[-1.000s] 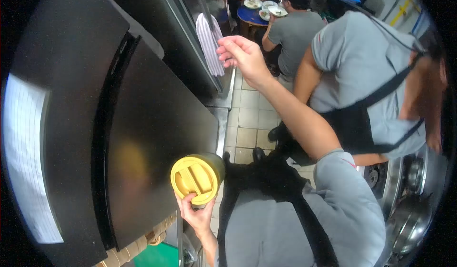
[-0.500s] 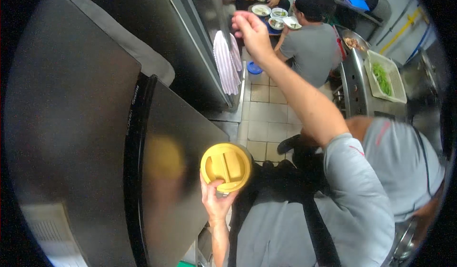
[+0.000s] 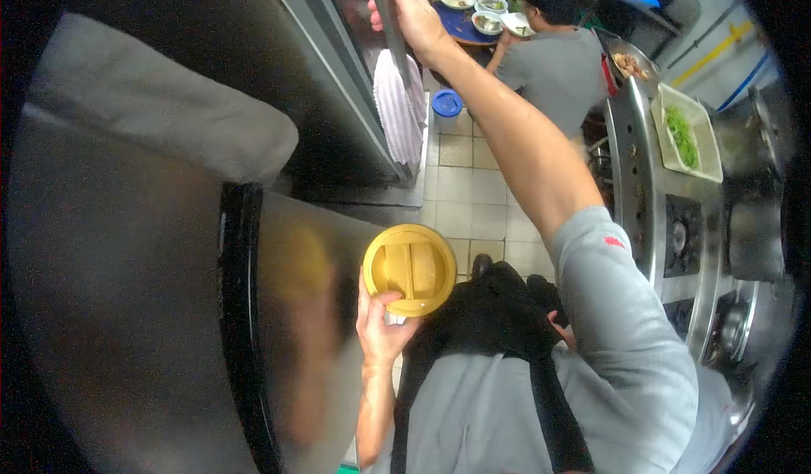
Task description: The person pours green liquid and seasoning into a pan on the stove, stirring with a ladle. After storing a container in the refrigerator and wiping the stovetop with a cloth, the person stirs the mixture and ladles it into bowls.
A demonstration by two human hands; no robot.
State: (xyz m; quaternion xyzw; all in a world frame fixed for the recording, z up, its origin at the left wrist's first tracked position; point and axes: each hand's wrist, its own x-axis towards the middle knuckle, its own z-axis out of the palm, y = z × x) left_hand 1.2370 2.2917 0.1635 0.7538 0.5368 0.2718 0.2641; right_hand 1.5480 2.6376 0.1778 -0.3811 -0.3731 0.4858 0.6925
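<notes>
My left hand (image 3: 382, 329) holds a container by its side, its yellow lid (image 3: 411, 269) facing up with a bar across the recessed top. The thumb presses on the lid's near rim. Most of the container's body is hidden under the lid. At the upper middle, my right hand (image 3: 416, 19) is wrapped round a long upright door handle (image 3: 384, 1), fingers behind it and thumb in front. A striped cloth (image 3: 397, 115) hangs just below that hand.
A dark fridge door (image 3: 127, 288) fills the left side. On the tiled floor (image 3: 465, 182) stands a tub with a blue lid (image 3: 447, 103). A seated person (image 3: 549, 73) is by a low table with bowls. To the right are a stove (image 3: 680, 237) and a basket of greens (image 3: 683, 136).
My right hand has moved up and left from the air onto the door handle. The capped person close by on the right has mostly passed behind my arm.
</notes>
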